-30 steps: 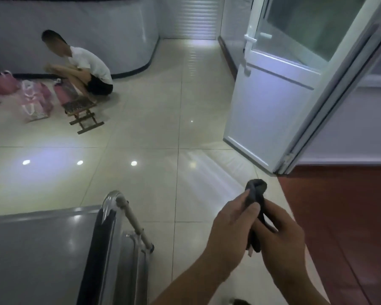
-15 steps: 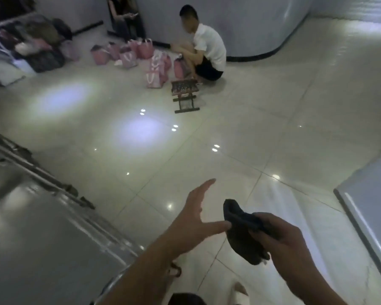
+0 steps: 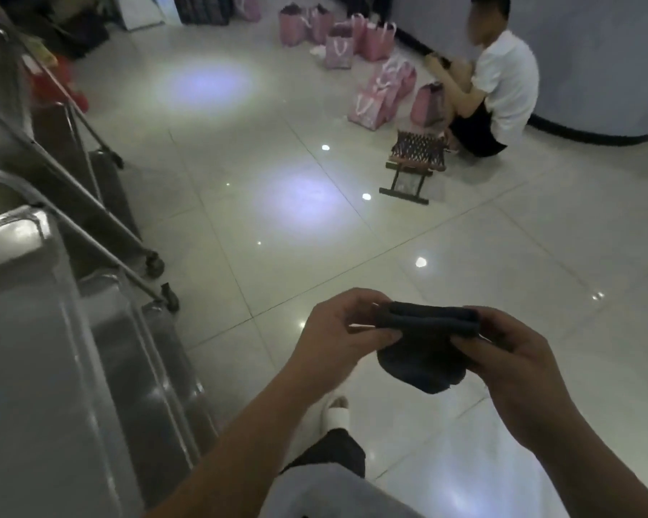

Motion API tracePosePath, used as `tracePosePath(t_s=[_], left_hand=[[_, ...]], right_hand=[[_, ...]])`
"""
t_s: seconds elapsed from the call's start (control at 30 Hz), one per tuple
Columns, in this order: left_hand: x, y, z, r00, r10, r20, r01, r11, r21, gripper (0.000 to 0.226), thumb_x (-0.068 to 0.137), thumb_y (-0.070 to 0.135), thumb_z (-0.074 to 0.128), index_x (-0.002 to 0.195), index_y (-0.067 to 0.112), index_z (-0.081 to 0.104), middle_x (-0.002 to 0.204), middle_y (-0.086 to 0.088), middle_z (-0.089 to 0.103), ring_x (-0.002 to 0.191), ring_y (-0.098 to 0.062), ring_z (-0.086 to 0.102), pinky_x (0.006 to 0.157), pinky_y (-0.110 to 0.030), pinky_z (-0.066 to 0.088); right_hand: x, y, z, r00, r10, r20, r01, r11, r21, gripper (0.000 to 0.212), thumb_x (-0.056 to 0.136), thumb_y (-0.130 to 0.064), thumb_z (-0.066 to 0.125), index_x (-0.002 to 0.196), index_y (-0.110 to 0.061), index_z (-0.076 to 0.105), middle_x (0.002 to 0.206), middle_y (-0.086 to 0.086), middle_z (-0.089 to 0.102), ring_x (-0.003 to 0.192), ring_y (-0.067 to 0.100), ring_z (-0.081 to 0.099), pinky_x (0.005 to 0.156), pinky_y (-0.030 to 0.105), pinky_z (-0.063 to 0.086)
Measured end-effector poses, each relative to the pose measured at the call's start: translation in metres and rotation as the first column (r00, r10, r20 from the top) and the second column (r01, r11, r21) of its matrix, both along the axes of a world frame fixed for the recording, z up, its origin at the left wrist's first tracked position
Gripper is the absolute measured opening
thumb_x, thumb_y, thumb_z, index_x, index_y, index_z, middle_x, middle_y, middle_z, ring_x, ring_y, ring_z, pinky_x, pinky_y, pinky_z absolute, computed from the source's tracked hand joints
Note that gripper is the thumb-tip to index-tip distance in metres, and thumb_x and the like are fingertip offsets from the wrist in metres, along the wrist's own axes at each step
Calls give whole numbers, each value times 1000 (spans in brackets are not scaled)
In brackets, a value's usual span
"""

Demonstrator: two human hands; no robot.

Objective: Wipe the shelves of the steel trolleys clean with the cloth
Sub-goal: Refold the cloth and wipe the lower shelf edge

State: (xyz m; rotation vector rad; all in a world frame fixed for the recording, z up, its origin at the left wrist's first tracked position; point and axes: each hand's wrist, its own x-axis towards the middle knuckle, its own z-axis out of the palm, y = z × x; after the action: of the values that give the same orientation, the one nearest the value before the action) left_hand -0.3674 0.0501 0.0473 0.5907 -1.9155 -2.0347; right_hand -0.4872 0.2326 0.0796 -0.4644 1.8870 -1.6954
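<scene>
A dark folded cloth (image 3: pixel 423 342) is stretched between both hands at chest height over the tiled floor. My left hand (image 3: pixel 337 330) pinches its left end; my right hand (image 3: pixel 517 353) grips its right end. The nearest steel trolley (image 3: pixel 34 349) stands at my lower left, its top shelf shiny and bare, a lower shelf (image 3: pixel 143 368) visible beneath. More steel trolleys (image 3: pixel 23 151) line up behind it along the left edge. Both hands are to the right of the trolleys, not touching them.
A person in a white shirt (image 3: pixel 498 80) crouches at the upper right beside several pink bags (image 3: pixel 375 99) and a small folding stool (image 3: pixel 416 158). A curved grey counter (image 3: pixel 599 61) stands behind. Trolley castors (image 3: pixel 169 297) stick out onto the floor. My slippered foot (image 3: pixel 335 413) is below.
My view swung left, from the door to the trolleys. My left hand let go of the cloth, opened, then took hold of its left end again; the cloth now lies horizontal between both hands.
</scene>
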Motion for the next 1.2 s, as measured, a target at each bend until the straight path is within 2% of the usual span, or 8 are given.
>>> tracePosePath(t_s=[0.27,0.47,0.77,0.87,0.97,1.03,1.1,1.2], left_hand=[[-65,-133,19,978,206,17,-204,976,-76,25,82,16,75,104,26,68,95,4,72,95,-15,69,86,-32,55],[-62,-203,-14,942,325,87,-337,915,223,45,80,20,78,121,31,64,118,-1,71,113,-21,65,98,-37,52],[-86,-276,-21,611,780,134,-778,561,283,44,83,25,78,124,25,64,118,-6,69,113,-26,64,88,-36,54],[-91,-283,-9,562,822,94,-788,498,363,39,89,15,72,127,19,61,119,-8,66,113,-27,63,89,-36,53],[-95,-296,-9,412,906,96,-838,336,430,39,91,14,71,128,15,60,124,-11,65,114,-29,63,90,-36,53],[-100,-305,-15,273,940,207,-904,177,390,44,86,22,76,127,19,62,127,-12,65,117,-30,63,88,-39,54],[-102,-304,-31,106,945,310,-931,-15,364,44,80,26,79,122,26,66,124,-7,68,112,-27,66,80,-38,56],[-95,-285,-59,7,934,358,-904,-147,402,42,82,22,76,122,28,66,123,-5,69,108,-23,68,76,-36,57]], right_hand=[[-88,-158,21,977,203,59,-198,977,-78,28,75,-21,63,100,-22,76,98,6,74,91,19,71,74,28,61],[-124,-287,-3,867,487,102,-487,873,-27,28,92,-7,58,101,-26,77,101,1,75,92,16,71,67,29,61],[-184,-483,-24,381,859,343,-890,441,-116,27,85,-5,63,109,-11,73,108,14,73,101,31,69,69,37,60],[-208,-537,-20,-40,911,410,-943,101,-316,44,79,-15,75,121,-12,66,121,15,67,112,35,64,78,36,58],[-196,-583,-36,-389,791,472,-905,-231,-358,83,74,-30,79,146,-17,40,138,11,56,126,34,54,101,46,49],[-176,-597,-50,-442,649,619,-896,-292,-334,93,68,-33,85,147,-21,38,133,12,60,123,34,57,103,55,45],[-158,-597,-66,-451,626,636,-892,-336,-301,65,80,-22,77,137,-33,48,129,8,63,118,32,61,99,58,48],[-144,-592,-89,-410,606,682,-904,-370,-215,61,80,-14,73,134,-31,50,124,6,67,113,30,65,93,58,52]])
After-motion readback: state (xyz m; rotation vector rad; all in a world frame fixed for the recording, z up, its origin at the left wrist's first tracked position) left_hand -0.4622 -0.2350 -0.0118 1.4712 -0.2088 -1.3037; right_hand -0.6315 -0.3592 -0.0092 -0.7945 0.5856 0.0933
